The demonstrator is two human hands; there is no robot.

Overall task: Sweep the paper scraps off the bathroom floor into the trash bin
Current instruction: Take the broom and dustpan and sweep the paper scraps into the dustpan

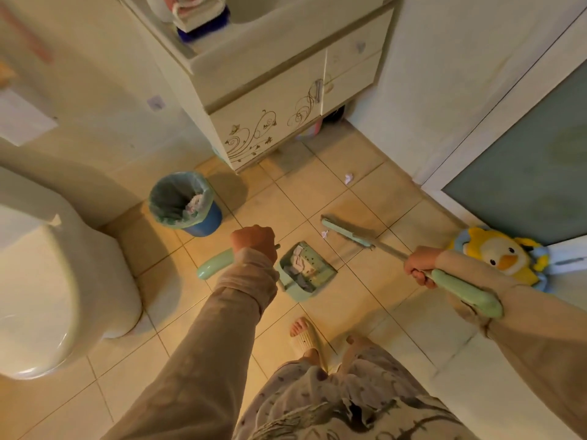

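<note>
Drawing the broom head (346, 233) in short, low strokes toward the dustpan (301, 292) seems the best way through this step. The paper is light and would likely flutter off under a hard flick.

The right hand (421, 265) is curled tight round the broom's shaft, just where the metal meets the mint grip. The left hand (254, 241) is fisted round the dustpan's long handle and holds the pan on the floor (365, 281) near the middle of the tiles. The pan's open side appears to face the broom; pressing its lip flat to the tile should keep scraps from sliding underneath.

One small scrap (324, 234) lies just beside the near end of the bristles, between broom head and pan, well below the right hand's grip and a short pull from the pan's mouth. A second scrap (348, 177) sits farther off, toward the floor's far edge by the vanity cabinet (270, 122), well apart from both tools. It will need a longer reach.

Several crumpled pieces already rest inside the pan (so tilting it before the sweep is done risks spilling them). The trash bin (206, 223) stands at the floor's far-left edge, near the left hand, for tipping afterwards.
</note>
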